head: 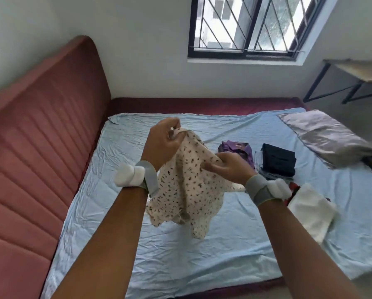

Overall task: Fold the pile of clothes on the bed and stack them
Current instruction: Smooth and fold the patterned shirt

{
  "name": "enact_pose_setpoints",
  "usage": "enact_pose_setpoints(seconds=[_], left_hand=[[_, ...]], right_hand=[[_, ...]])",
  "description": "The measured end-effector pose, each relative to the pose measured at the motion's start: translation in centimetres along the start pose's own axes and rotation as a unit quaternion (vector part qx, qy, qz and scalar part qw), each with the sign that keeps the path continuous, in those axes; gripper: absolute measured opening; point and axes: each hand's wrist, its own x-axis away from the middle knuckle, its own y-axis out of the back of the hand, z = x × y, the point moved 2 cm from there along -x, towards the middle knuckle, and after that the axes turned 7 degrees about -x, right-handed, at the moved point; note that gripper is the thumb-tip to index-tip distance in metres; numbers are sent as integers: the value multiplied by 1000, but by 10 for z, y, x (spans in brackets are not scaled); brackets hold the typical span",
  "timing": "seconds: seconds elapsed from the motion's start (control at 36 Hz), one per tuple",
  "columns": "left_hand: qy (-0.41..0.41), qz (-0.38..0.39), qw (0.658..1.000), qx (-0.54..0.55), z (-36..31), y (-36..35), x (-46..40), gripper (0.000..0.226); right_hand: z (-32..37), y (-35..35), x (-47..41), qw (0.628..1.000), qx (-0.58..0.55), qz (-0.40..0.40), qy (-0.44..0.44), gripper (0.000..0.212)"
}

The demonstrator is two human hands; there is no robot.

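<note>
both hands hold a cream spotted garment point(187, 186) up above the bed's pale blue sheet point(234, 251). the left hand point(164, 143) pinches its top edge; the right hand point(230, 166) grips the cloth lower, to the right. behind lie a folded purple garment point(236, 148) and a folded black garment point(277, 159) atop a stack; a white cloth point(310, 210) lies beside the right wrist.

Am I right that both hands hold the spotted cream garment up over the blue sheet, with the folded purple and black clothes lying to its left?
Not quite. The head view shows the folded purple clothes and black clothes to the right of the spotted cream garment. Left hand and right hand do hold it above the blue sheet.
</note>
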Motion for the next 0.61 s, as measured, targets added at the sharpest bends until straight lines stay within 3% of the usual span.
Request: enact_pose_setpoints(seconds=[0.08, 0.17, 0.25, 0.33, 0.42, 0.47, 0.53, 0.61], left_hand=[[-4, -9, 998, -57, -3, 6, -3, 28], [-7, 2, 998, -55, -10, 5, -2, 31], [-23, -4, 995, -97, -16, 4, -4, 30], [-24, -10, 991, -129, -9, 7, -7, 36], [-16, 48, 980, -191, 11, 9, -5, 39], [14, 106, 964, -244, 29, 10, -4, 37], [58, 126, 952, -272, 48, 14, -1, 34], [97, 57, 956, -273, 63, 21, 0, 26]], right_hand=[[-14, 7, 4, 982, -189, 18, -16, 70], [-21, 1, 3, 947, -313, 50, -52, 49], [-25, -1, -6, 960, -278, 24, -24, 29], [-24, 13, -13, 978, -173, -115, 31, 31], [-17, 35, -12, 958, -127, -247, 75, 34], [-13, 43, -12, 954, -149, -240, 99, 43], [-4, 44, -10, 968, -136, -177, 114, 51], [2, 39, -10, 984, -73, -122, 107, 41]])
